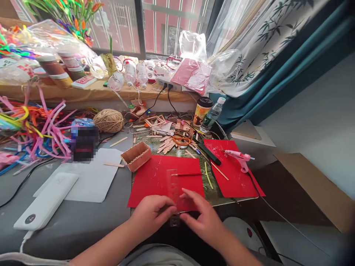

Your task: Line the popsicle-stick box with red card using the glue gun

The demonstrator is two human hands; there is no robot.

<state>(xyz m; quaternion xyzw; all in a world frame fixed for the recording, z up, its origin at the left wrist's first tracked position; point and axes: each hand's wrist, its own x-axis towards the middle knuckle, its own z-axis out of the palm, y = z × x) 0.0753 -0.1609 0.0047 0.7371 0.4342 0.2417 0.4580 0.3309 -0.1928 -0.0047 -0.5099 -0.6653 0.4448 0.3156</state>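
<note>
My left hand is closed, thumb and forefinger pinched together over a clear ruler. What is between the fingertips is too small to make out. To the right of the ruler, my right hand has its thumb and fingers apart, with nothing seen in it. The ruler lies across a red sheet, its near end reaching past the table's front edge. A thin dark-red rod rests on the sheet above my right hand. At the sheet's upper left corner sits a small open box of wooden sticks.
A pink glue gun lies on a second red sheet. Behind are craft sticks, orange-handled scissors, a green cutter, a cup and a bottle. A white power bank, twine and pipe cleaners are leftward.
</note>
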